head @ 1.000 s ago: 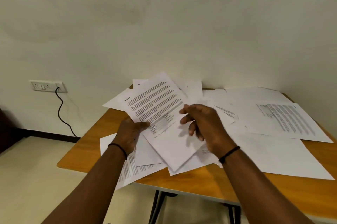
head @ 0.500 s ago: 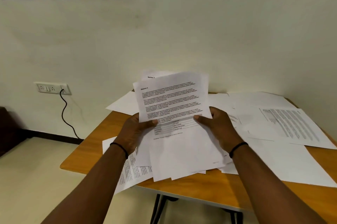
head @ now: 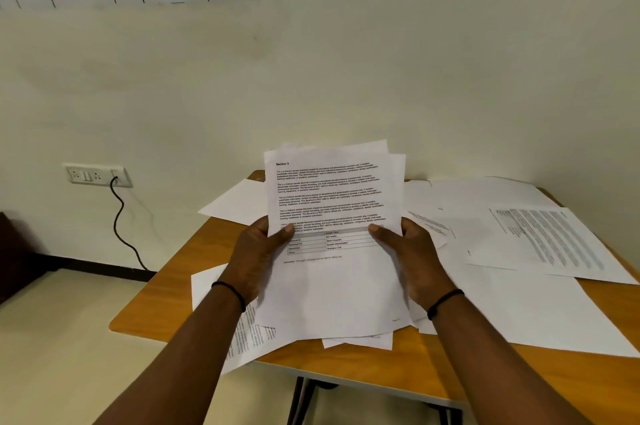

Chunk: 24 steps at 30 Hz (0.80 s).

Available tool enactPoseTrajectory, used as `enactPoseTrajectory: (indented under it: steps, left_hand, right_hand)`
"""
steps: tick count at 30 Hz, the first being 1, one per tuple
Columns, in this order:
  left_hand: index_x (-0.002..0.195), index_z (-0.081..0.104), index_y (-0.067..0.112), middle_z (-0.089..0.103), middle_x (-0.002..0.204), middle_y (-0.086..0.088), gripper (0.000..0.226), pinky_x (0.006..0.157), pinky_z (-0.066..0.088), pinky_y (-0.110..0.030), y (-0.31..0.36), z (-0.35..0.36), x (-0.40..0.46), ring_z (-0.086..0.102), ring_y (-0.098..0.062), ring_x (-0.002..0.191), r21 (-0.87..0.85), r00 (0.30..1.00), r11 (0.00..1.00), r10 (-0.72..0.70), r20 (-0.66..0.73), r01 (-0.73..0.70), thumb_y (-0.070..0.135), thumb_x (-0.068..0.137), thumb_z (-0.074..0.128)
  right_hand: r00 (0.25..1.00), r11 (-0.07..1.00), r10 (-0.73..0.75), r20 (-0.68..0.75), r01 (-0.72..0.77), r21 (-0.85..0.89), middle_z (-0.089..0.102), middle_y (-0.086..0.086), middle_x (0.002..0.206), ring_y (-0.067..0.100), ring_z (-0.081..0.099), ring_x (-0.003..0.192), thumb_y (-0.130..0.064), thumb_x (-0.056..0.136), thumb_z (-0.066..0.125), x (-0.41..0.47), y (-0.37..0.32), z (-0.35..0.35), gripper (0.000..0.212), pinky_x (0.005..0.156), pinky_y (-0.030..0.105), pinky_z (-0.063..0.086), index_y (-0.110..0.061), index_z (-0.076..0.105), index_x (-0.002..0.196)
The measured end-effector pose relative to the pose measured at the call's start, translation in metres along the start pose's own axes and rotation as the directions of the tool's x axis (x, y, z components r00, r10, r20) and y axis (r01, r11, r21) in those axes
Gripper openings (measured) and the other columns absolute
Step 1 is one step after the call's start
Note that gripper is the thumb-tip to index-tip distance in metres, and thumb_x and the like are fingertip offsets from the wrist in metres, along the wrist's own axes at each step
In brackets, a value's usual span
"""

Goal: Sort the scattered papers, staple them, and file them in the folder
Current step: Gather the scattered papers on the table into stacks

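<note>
I hold a small stack of printed sheets (head: pixel 332 203) upright above the wooden table (head: pixel 180 272); the top page is headed "Section 5" and has a small table near its middle. My left hand (head: pixel 256 255) grips the stack's left edge, thumb on the front. My right hand (head: pixel 408 251) grips the right edge the same way. Loose papers (head: pixel 540 314) lie scattered over the table's right half, one printed sheet (head: pixel 550 241) face up. More sheets (head: pixel 242 338) hang over the front left edge. No stapler or folder is in sight.
The table stands against a cream wall. A wall socket (head: pixel 97 174) with a black cable (head: pixel 121 217) plugged in is at the left. A pale floor lies left of and below the table. A dark piece of furniture (head: pixel 17 251) sits at the far left.
The sheets were tilted with only my left hand gripping; my right hand has taken the right edge, and the stack now stands straight and higher.
</note>
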<state>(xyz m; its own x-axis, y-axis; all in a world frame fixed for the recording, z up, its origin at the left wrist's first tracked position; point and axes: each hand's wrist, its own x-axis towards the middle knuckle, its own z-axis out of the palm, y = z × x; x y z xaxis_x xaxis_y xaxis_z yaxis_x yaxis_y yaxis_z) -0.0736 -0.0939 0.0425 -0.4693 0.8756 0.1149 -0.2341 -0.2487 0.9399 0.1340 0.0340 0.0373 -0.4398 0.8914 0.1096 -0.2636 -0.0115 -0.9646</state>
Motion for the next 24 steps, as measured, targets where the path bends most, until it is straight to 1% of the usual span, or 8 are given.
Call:
enactPoseTrajectory:
  steps: [3,6,12,17,19,21,23,24]
  left_hand:
    - [0.128,0.059,0.001,0.069,0.121,-0.015,0.041,0.082,0.059,-0.036,0.002,0.001,-0.002,0.067,-0.035,0.11,0.055,0.999,0.997,0.046,0.028,-0.048,0.007,0.088,0.063]
    - [0.128,0.059,0.005,0.07,0.121,-0.012,0.041,0.085,0.058,-0.039,0.013,0.005,0.0,0.068,-0.033,0.109,0.126,0.993,0.986,0.107,0.047,-0.112,0.012,0.089,0.065]
    - [0.127,0.058,0.012,0.071,0.118,-0.006,0.043,0.087,0.059,-0.041,0.04,0.017,0.01,0.07,-0.029,0.105,0.158,0.981,0.968,0.193,0.033,-0.196,0.022,0.087,0.071]
    - [0.128,0.061,0.009,0.071,0.119,-0.011,0.051,0.095,0.055,-0.048,0.027,0.015,0.005,0.068,-0.033,0.108,0.212,0.992,0.97,0.114,0.046,-0.122,0.034,0.085,0.07]
    - [0.125,0.063,0.013,0.072,0.116,-0.009,0.05,0.088,0.057,-0.041,0.027,0.012,0.001,0.07,-0.027,0.104,0.199,0.996,0.976,0.072,0.061,-0.083,0.052,0.093,0.057]
    - [0.11,0.069,0.016,0.073,0.099,-0.005,0.054,0.072,0.055,-0.03,0.031,0.001,0.001,0.069,-0.021,0.085,0.269,0.998,0.963,0.032,-0.05,-0.018,0.062,0.093,0.046]
    - [0.083,0.064,0.015,0.064,0.076,0.0,0.039,0.062,0.045,-0.025,0.026,-0.026,0.004,0.058,-0.016,0.07,0.52,0.979,0.852,0.056,-0.198,0.056,0.053,0.091,0.059]
    - [0.073,0.057,0.019,0.057,0.069,0.004,0.033,0.06,0.042,-0.026,0.019,-0.045,0.005,0.052,-0.016,0.068,0.689,0.969,0.717,0.083,-0.234,0.105,0.046,0.088,0.068]
  right_hand:
    - [0.999,0.999,-0.039,0.028,0.038,0.014,0.075,0.004,0.108,0.021,0.071,0.101,-0.005,0.086,0.072,-0.005,-0.004,0.002,0.029,0.078,0.026,0.057,-0.011,0.068,0.114]
    - [0.985,0.984,-0.175,0.005,0.175,-0.044,0.076,-0.002,0.105,0.015,0.072,0.099,-0.004,0.085,0.073,-0.005,-0.022,0.007,0.03,0.077,0.02,0.056,-0.014,0.067,0.113]
    - [0.905,0.887,-0.424,-0.032,0.408,-0.217,0.073,-0.007,0.105,0.008,0.07,0.096,-0.012,0.085,0.076,-0.003,-0.05,0.018,0.029,0.082,0.02,0.056,-0.023,0.066,0.109]
    - [0.95,0.933,-0.311,0.01,0.307,-0.19,0.073,-0.009,0.105,0.008,0.071,0.093,-0.016,0.083,0.077,-0.006,-0.032,0.011,0.034,0.074,0.019,0.057,-0.022,0.064,0.114]
    - [0.949,0.933,-0.315,0.01,0.311,-0.182,0.074,-0.01,0.101,0.007,0.071,0.091,-0.012,0.084,0.076,-0.006,-0.036,0.009,0.029,0.074,0.017,0.056,-0.02,0.067,0.111]
    - [0.959,0.954,-0.283,0.002,0.282,-0.1,0.075,-0.006,0.101,0.009,0.072,0.09,-0.002,0.086,0.072,-0.002,-0.04,0.004,0.029,0.074,0.018,0.056,-0.013,0.067,0.112]
    - [0.977,0.977,-0.211,0.024,0.211,-0.016,0.074,0.004,0.108,0.017,0.072,0.098,0.004,0.086,0.069,0.004,-0.039,-0.004,0.032,0.081,0.027,0.057,-0.007,0.065,0.116]
    - [0.984,0.985,-0.17,0.055,0.17,0.008,0.073,0.009,0.113,0.023,0.07,0.104,0.004,0.086,0.068,0.009,-0.034,-0.01,0.035,0.088,0.034,0.056,-0.005,0.064,0.119]
